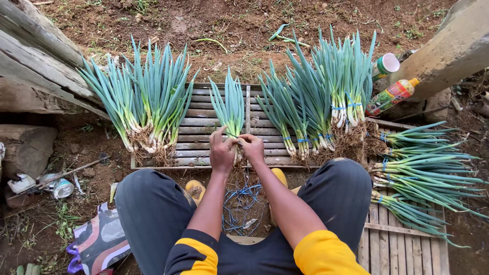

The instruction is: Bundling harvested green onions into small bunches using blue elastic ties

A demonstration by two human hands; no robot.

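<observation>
A small bunch of green onions (pixel 230 104) lies on a slatted bamboo rack (pixel 198 127) straight ahead of me, leaves pointing away. My left hand (pixel 221 150) and my right hand (pixel 252 147) are both closed around its white lower stems, side by side and touching. A thin blue string runs between my fingers at the stems. A tangle of blue strings (pixel 243 206) lies on the ground between my knees.
A loose pile of green onions (pixel 145 99) lies at the left of the rack. Tied bunches (pixel 326 91) lie at the right, more (pixel 423 173) on a wooden pallet. Two bottles (pixel 389 94) stand by a concrete post. A tin can (pixel 62 187) sits at left.
</observation>
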